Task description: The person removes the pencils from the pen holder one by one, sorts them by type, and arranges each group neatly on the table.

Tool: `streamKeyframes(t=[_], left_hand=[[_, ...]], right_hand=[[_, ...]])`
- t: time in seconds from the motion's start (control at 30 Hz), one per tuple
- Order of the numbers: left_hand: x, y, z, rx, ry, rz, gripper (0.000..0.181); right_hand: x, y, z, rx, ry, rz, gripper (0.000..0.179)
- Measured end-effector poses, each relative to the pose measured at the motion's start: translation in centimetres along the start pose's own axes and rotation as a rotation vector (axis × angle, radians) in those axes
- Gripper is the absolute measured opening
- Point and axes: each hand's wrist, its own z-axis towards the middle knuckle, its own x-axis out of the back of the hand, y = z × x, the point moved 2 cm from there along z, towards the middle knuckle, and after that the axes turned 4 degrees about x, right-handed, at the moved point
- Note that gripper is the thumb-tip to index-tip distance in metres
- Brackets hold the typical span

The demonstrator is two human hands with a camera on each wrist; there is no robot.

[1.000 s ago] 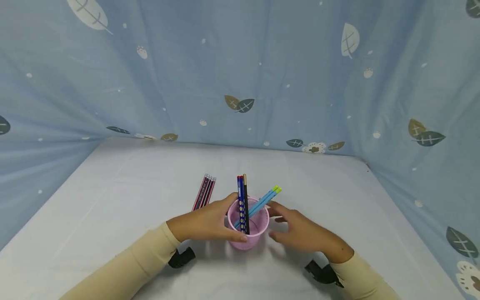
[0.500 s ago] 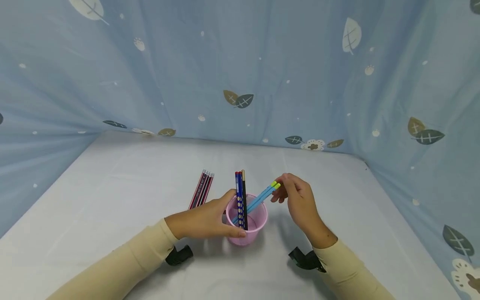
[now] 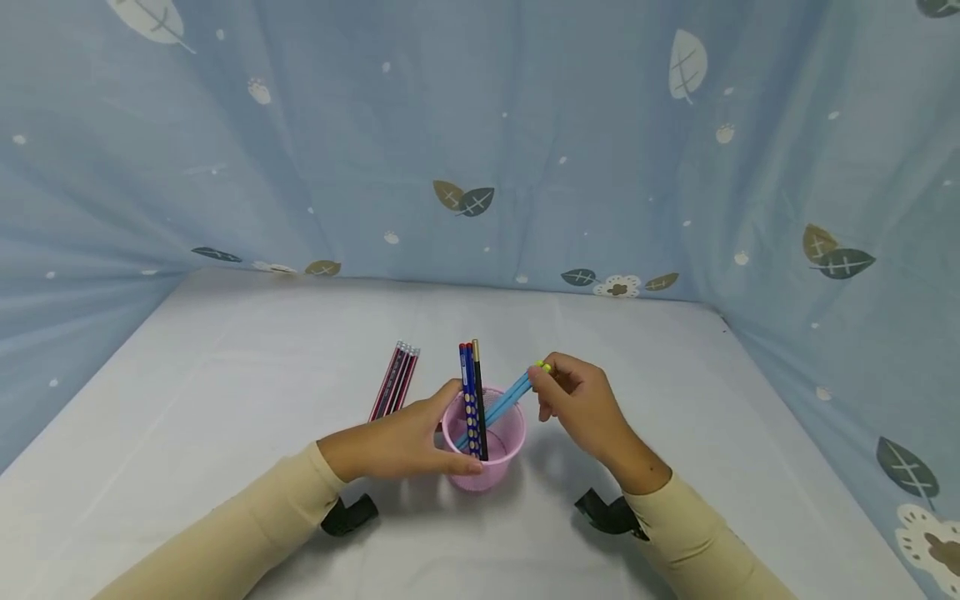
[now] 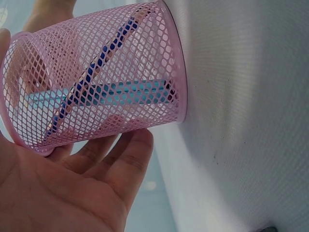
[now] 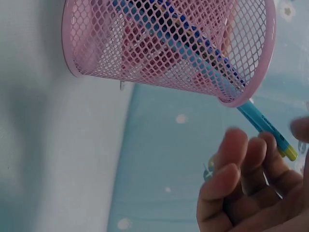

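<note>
My left hand grips a pink mesh pencil cup from its left side, thumb across the near rim. Dark blue pencils with red ends and a black pencil stand nearly upright inside. Two light blue pencils with yellow ends lean over the cup's right rim. At those yellow ends, my right hand pinches with thumb and fingers, although the right wrist view shows the thumb near its edge, partly out of frame. Through the mesh in the left wrist view, the light blue pencils reach down to the cup's base.
A bundle of several dark red-and-black pencils lies behind my left hand, partly hidden by it. White cloth covers the table. A blue leaf-print curtain rises behind and at the sides. Black wrist mounts hang below the wrists.
My right hand has risen from beside the cup to the yellow ends of the light blue pencils, and its fingers have drawn together there. The left hand keeps its grip.
</note>
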Motion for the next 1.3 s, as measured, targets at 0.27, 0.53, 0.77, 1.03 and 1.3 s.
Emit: streamKeyframes(t=[0.27,0.53,0.77,1.03,1.3], left_hand=[[-0.1,0.1,-0.1,-0.007,-0.003,-0.003,0.077],[0.3,0.1,-0.1,-0.024,-0.007,-0.004,0.081],[0.2,0.1,-0.1,-0.038,-0.027,-0.026,0.081],[0.1,0.2,0.0,-0.017,-0.024,-0.027,0.075],[0.1,0.3,0.0,-0.028,-0.024,-0.041,0.073]], right_hand=[[-0.2,0.0,-0.1,0.005,-0.034,-0.045,0.016],[-0.5,0.0,0.3,0.019,-0.059,-0.062,0.016],[-0.9,0.2,0.1,-0.012,-0.084,-0.058,0.015],[-1.2,0.2,-0.1,-0.008,-0.095,-0.073,0.019],[-0.7,-0.6,-0.1,0.034,-0.034,-0.083,0.016]])
